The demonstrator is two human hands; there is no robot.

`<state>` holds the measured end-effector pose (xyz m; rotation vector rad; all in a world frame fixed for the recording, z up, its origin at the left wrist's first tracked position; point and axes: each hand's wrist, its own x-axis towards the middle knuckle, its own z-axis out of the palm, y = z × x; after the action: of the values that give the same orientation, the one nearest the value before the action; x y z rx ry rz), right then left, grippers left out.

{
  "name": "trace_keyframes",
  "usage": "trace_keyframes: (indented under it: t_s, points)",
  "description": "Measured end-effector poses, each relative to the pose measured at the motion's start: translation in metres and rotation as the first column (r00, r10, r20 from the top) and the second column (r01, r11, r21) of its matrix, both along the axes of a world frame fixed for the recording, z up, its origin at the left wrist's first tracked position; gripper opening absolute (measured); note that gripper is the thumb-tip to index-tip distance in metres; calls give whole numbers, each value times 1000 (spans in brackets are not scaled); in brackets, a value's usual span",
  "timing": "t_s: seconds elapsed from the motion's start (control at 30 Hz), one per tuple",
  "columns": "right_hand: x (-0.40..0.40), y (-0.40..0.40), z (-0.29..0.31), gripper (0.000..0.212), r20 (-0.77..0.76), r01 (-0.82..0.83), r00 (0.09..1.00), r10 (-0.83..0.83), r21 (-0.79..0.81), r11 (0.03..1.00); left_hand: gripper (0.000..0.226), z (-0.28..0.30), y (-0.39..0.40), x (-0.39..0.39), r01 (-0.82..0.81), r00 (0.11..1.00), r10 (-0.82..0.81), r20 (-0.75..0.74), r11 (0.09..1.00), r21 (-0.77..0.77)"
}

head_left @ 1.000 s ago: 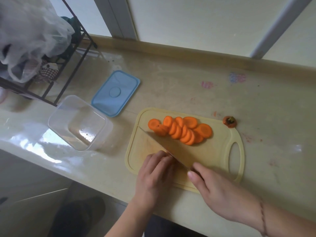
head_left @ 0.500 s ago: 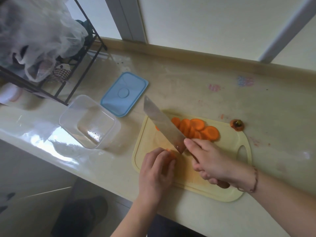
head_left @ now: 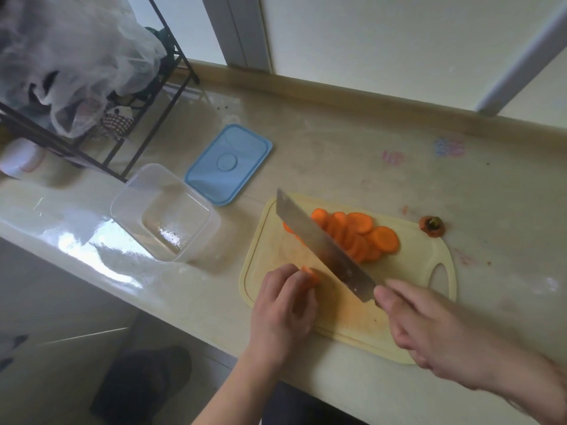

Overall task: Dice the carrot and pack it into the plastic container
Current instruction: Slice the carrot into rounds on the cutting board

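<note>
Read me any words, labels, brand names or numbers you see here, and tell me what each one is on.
None can be read.
Blue lid: a raised circle only, no lettering.
Countertop: pink and blue smudged marks, too blurred to read.
Knife: no visible marking.

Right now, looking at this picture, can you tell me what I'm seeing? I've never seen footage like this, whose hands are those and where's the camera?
There is no machine here. A camera worn on a person's head looks down at their own two hands over a counter. The right hand grips a knife, its blade angled above a yellow cutting board. The left hand pinches a small carrot piece on the board. A pile of carrot slices lies at the board's far side, and the cut carrot top sits on the counter beside it. To the left stand an empty clear plastic container and its blue lid, lying apart. A wire rack with bags stands far left.
</note>
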<state>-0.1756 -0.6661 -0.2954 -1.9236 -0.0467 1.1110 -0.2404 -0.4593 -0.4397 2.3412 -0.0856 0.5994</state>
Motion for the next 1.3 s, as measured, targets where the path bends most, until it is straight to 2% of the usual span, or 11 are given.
trace_keyframes:
  t_s: [0.07, 0.13, 0.23, 0.37, 0.53, 0.67, 0.87, 0.97, 1.1, 1.3]
  points:
    - [-10, -1, 0, 42, 178, -105, 978, 112, -51, 993, 31, 1, 0, 0, 15, 1000, -14, 15, 1000, -12]
    - [-20, -2, -1, 37, 255, -150, 952, 170, -95, 984, 31, 2, 1, -1, 29, 999, -29, 16, 999, -16]
    - [-29, -4, -1, 42, 290, -153, 938, 188, -138, 978, 36, 5, 2, 0, 31, 999, -31, 12, 999, -21]
    - [-35, -7, -2, 72, 322, -179, 920, 223, -163, 970, 46, 6, 1, 2, 36, 998, -35, 47, 999, -12]
    - [-37, -9, -6, 82, 324, -165, 920, 219, -187, 968, 46, 7, 1, 2, 45, 998, -44, 44, 999, -13]
    - [-38, -11, -9, 75, 330, -176, 916, 229, -182, 967, 45, 8, 0, 2, 44, 998, -43, 46, 999, -14]
    - [-32, -9, -11, 44, 296, -202, 924, 241, -157, 967, 31, 5, 1, 1, 33, 999, -33, 21, 999, -18]
    - [-27, -1, -21, 44, 305, -188, 925, 224, -142, 972, 21, 3, 3, 1, -3, 1000, 3, -2, 1000, -6]
    - [-19, 20, -46, 41, 382, -186, 900, 208, -95, 978, 14, 3, 3, -1, 77, 997, -77, 2, 997, 7]
    - [-7, 28, -43, 38, 352, -134, 927, 131, -15, 991, 22, 5, 2, 0, 37, 999, -38, 33, 999, 13]
